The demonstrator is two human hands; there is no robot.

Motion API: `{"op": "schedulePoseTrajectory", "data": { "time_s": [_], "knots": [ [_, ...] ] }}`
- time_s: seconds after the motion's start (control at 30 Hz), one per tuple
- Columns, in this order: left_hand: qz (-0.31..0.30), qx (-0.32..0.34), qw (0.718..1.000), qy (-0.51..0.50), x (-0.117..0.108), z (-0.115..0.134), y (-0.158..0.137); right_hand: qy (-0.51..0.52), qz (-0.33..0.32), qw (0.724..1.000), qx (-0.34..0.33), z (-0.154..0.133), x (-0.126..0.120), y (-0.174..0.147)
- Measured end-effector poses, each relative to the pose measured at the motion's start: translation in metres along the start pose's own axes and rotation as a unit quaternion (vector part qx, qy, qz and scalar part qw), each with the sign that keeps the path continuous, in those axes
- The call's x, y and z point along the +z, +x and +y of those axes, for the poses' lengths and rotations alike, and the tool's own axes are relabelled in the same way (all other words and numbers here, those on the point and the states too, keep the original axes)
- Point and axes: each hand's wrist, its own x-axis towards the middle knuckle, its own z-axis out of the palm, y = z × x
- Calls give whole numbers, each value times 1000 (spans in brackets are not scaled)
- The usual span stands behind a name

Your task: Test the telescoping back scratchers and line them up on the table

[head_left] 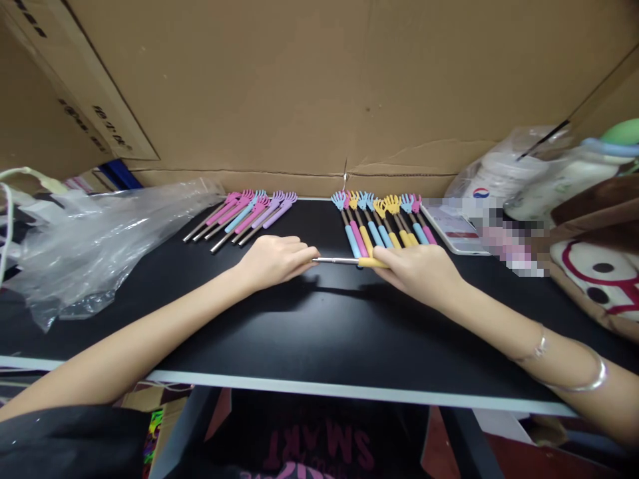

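Both my hands hold a back scratcher (367, 262) level above the black table, with a silver metal rod and a yellow handle. My left hand (273, 261) pinches the rod's left end. My right hand (417, 271) is closed around the yellow handle. Any claw end on this piece is hidden. Beyond my right hand lies a row of back scratchers (372, 229) in blue, pink and yellow, claws pointing away. Behind my left hand lies another group of back scratchers (244, 216) in pink, blue and purple, their bare metal rods pointing toward me.
A clear plastic bag (100, 239) covers the table's left side. On the right lie a white phone (454, 229), a bagged white tub (504, 176) and a brown plush item (599, 273). Cardboard walls (279, 86) rise behind the black table (319, 339).
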Motion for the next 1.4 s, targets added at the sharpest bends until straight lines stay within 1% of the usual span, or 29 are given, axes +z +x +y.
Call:
{"op": "schedulePoseTrajectory", "data": {
  "time_s": [0.07,0.13,0.33,0.5,0.6,0.73,0.83,0.93,1.03,1.1,1.17,1.23,1.4],
  "knots": [
    [-1,-4,1000,-14,0,6,1,0,-9,1000,-3,-5,-3,-1],
    [-1,-2,1000,-19,0,6,0,1,-13,1000,-4,-7,-5,-1],
    [-4,39,999,-16,-2,-5,1,19,-26,999,4,-10,-6,0],
    [-5,41,999,14,-5,-10,2,12,-39,999,17,-3,-6,5],
    [-13,28,999,33,-6,-18,1,5,-32,999,22,9,-3,7],
    [-35,2,998,53,-6,-41,-6,-11,-43,999,29,36,5,8],
    [-52,-33,995,75,-8,-63,-15,-22,-77,995,54,63,10,6],
    [-64,-59,991,106,-10,-82,-25,-4,-119,990,71,92,15,2],
    [-71,-73,988,118,-13,-95,-32,21,-161,980,114,116,18,-3],
    [-73,-86,986,119,-16,-98,-35,31,-189,970,148,127,19,-5],
    [-74,-96,986,115,-17,-98,-36,29,-214,960,177,132,17,-6],
    [-78,-94,987,109,-16,-95,-36,20,-228,956,185,131,16,-6],
    [-71,-60,987,133,-11,-88,-34,-9,-255,954,158,119,19,-5]
  ]
}}
